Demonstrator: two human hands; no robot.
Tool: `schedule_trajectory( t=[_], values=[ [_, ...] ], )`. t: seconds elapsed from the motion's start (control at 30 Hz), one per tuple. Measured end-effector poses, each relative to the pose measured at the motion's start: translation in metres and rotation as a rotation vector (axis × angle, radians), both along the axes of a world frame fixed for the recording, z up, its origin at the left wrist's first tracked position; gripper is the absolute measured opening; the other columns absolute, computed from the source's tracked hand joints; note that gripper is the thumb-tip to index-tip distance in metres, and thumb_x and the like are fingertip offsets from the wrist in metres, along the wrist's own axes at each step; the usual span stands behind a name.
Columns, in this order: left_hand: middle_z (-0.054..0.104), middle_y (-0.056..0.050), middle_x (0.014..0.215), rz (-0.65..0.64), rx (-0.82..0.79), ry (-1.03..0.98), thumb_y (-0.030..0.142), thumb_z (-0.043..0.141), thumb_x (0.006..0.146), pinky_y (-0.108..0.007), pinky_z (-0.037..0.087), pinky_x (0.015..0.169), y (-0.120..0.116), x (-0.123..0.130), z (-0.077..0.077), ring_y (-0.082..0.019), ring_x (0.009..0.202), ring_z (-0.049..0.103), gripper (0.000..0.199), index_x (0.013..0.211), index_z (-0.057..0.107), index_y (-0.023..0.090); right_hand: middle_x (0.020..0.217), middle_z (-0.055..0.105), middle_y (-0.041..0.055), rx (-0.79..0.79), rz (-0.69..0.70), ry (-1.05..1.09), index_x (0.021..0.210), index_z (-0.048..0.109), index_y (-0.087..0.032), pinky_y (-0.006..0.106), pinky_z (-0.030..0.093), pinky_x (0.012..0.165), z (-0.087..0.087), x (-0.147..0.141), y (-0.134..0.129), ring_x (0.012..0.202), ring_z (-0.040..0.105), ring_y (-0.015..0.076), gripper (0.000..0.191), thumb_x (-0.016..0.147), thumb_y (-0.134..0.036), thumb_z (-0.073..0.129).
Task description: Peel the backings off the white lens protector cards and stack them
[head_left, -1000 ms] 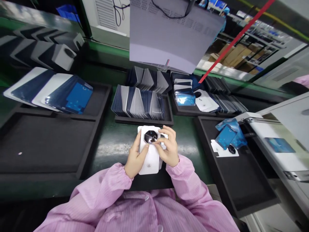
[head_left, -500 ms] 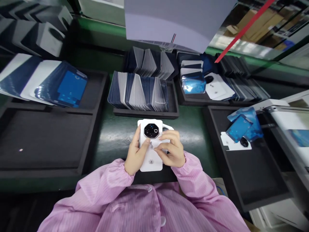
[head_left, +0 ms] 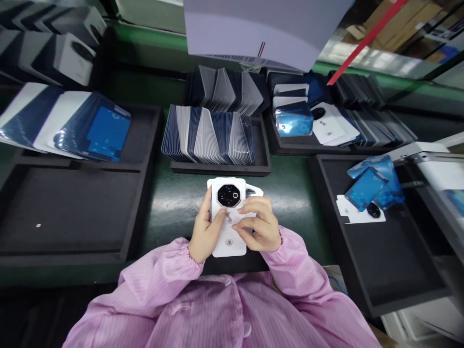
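Observation:
A white phone-shaped panel (head_left: pixel 237 229) with a black octagonal camera area lies face up before me, small dark marks below the camera. My left hand (head_left: pixel 206 227) grips its left edge, thumb on the front and fingers behind. Another white panel (head_left: pixel 258 191) with a camera area shows tilted behind it on the right, mostly covered. Over the front panel's right side is my right hand (head_left: pixel 261 224), thumb and fingertips drawn close together near the marks. Whatever they pinch, if anything, is too small to make out.
Past my hands, a black tray (head_left: pixel 221 167) holds upright rows of dark blue and grey-white panels. A large black tray (head_left: pixel 72 212) is at left, with panels (head_left: pixel 68 121) fanned behind. On the right, another tray (head_left: pixel 402 261) carries blue films (head_left: pixel 371 186) and a white panel (head_left: pixel 350 210).
The view has shifted slightly. Both hands keep nearly the same pose on the panel, with the right fingertips still close together over its front.

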State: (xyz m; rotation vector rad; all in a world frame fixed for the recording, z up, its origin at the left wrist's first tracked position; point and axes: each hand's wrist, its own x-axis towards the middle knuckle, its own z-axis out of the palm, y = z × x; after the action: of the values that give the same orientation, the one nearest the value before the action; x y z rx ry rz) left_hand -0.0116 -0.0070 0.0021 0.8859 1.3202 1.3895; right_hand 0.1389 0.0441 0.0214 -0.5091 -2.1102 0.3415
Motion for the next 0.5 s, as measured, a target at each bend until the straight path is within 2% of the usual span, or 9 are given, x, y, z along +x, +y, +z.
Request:
schedule_trajectory(
  t=[0.3, 0.5],
  values=[
    [0.049, -0.006, 0.146, -0.01, -0.004, 0.002, 0.032, 0.057, 0.089, -0.036, 0.035, 0.113, -0.0001, 0.0004, 0.003, -0.024, 0.135, 0.044, 0.06, 0.145, 0.037, 0.026, 0.095, 0.06, 0.0051, -0.005, -0.017, -0.006, 0.083, 0.06, -0.022, 0.043, 0.051, 0.081, 0.0003, 0.0006, -0.0014, 0.099, 0.056, 0.0237, 0.014, 0.076, -0.013, 0.067],
    [0.047, -0.006, 0.148, -0.016, -0.008, -0.043, 0.034, 0.059, 0.088, -0.035, 0.037, 0.111, -0.0011, 0.0009, 0.0012, -0.024, 0.135, 0.044, 0.063, 0.146, 0.035, 0.025, 0.102, 0.06, 0.0058, -0.013, -0.106, -0.001, 0.083, 0.06, -0.024, 0.047, 0.051, 0.083, 0.0008, -0.0015, 0.0, 0.101, 0.057, 0.0256, 0.016, 0.075, -0.011, 0.065]
  ],
)
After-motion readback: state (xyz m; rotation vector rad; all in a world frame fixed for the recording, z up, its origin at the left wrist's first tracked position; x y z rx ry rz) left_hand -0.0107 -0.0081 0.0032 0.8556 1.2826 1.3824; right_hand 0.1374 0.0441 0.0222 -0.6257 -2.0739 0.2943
